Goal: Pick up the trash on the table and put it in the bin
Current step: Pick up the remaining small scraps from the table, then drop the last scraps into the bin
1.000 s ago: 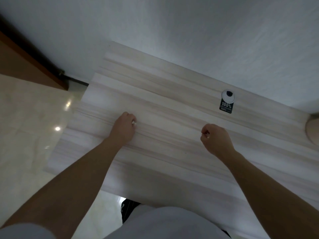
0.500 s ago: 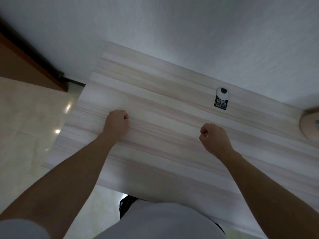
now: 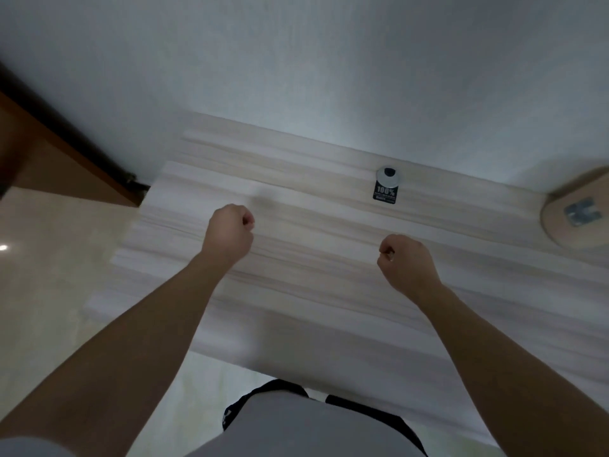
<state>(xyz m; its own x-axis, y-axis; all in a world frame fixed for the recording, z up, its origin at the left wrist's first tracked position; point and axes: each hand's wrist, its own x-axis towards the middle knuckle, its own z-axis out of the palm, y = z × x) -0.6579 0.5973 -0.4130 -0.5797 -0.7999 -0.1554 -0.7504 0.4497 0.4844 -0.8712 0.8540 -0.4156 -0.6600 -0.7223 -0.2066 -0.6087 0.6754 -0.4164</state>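
Observation:
My left hand [image 3: 230, 234] is curled into a fist just above the pale striped wooden table [image 3: 313, 282], left of its middle. My right hand [image 3: 407, 262] is also a closed fist, hovering over the table to the right. A small pale speck shows inside the curl of the right fist; I cannot tell what it is. Nothing shows in the left fist. A black tag printed "100%" with a silver round cap [image 3: 385, 188] lies near the table's far edge, beyond both hands. No bin is in view.
A round light-wood object [image 3: 578, 214] sits at the table's right end against the grey wall. A brown wooden panel [image 3: 56, 159] stands at the left. Glossy beige floor tiles [image 3: 49, 291] lie beside the table's left end.
Both fists have lifted slightly off the table and stayed closed. A small white bit seen at my left fingertips a second ago no longer shows. The view has shifted right.

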